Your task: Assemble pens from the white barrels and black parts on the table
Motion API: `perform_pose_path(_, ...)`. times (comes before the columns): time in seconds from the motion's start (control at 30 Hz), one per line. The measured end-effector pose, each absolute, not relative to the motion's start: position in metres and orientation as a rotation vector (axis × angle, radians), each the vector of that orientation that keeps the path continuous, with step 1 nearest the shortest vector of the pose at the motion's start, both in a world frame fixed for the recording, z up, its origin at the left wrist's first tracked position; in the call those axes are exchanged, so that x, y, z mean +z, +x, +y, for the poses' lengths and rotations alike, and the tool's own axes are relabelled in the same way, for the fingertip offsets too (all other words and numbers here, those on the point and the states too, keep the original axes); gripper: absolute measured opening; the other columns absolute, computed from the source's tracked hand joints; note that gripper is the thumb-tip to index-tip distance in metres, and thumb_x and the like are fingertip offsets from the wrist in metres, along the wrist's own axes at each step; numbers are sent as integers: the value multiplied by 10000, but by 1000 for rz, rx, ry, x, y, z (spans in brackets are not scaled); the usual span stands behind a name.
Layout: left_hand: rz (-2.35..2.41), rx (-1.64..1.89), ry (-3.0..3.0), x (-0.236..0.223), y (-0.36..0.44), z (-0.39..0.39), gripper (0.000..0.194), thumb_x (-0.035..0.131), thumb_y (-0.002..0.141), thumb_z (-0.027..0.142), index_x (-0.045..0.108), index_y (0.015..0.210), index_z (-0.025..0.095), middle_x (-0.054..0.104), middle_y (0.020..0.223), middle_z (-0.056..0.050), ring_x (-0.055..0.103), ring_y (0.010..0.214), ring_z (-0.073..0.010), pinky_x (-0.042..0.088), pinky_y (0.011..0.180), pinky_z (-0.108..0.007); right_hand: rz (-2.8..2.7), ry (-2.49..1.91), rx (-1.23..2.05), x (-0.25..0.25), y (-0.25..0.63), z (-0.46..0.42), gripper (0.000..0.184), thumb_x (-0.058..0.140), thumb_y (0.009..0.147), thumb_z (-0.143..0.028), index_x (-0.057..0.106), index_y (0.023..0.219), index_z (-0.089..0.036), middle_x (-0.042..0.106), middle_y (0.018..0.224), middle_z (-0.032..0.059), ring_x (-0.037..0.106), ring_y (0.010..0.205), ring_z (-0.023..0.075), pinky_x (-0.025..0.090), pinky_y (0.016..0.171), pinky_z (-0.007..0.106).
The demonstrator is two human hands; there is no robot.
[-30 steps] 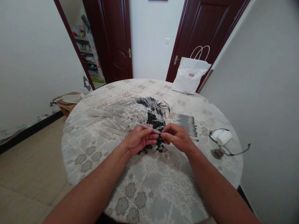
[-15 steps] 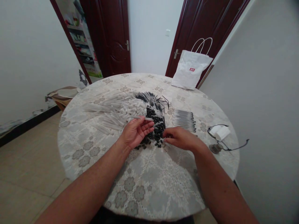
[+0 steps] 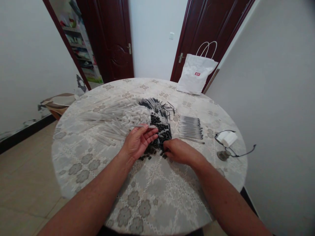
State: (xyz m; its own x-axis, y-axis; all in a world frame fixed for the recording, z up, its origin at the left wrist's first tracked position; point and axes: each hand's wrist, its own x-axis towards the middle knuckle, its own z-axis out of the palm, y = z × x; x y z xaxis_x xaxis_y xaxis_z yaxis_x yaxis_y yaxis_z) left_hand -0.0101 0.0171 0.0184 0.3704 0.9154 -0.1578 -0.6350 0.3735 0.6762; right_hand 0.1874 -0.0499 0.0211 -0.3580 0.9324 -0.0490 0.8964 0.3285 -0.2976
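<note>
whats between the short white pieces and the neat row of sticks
In the head view, small black pieces, then a strip of patterned tablecloth, lie between the short white pieces and the row of sticks.

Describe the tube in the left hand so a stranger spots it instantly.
On the round table, find the heap of small black pieces. At its left edge is the palm-up left hand. The pale tube is pinched in its fingers, the only one visibly held above the piles.
</note>
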Motion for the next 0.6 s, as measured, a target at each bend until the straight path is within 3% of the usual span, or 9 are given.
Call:
perform_pose_path(0.13,570,1075,577,17,-11,19,125,741,846,169,629,901,152,780,904,-88,772,880,-225,631,777,-348,-2195,-1468,681,27,190,-46,92,643,844,-159,681,912,-209,683,766,-20,606,681,128,413,621,229)
perform_pose_path(0.33,568,1074,607,18,-10,16,172,765,823,180,628,924,154,780,928,-85,771,912,-241,625,794,-362,-1423,-1257,920,22,188,-34,236,677,886,-381,674,1044,-205,687,770,-6,644,680,151,526,610,269)
perform_pose_path(0.47,548,1061,616,19,-9,14,201,778,817,189,615,933,168,782,945,-76,772,914,-244,622,801,-366,-1271,-1214,880,18,181,-33,265,732,858,-435,684,985,-208,672,682,-12,632,608,152,522,542,262)
perform_pose_path(0.6,519,1062,633,18,-8,13,236,795,808,186,598,938,178,784,957,-73,772,923,-246,622,797,-366,-1272,-1215,835,17,176,-36,276,751,850,-422,691,1015,-209,702,735,11,661,662,168,542,559,268)
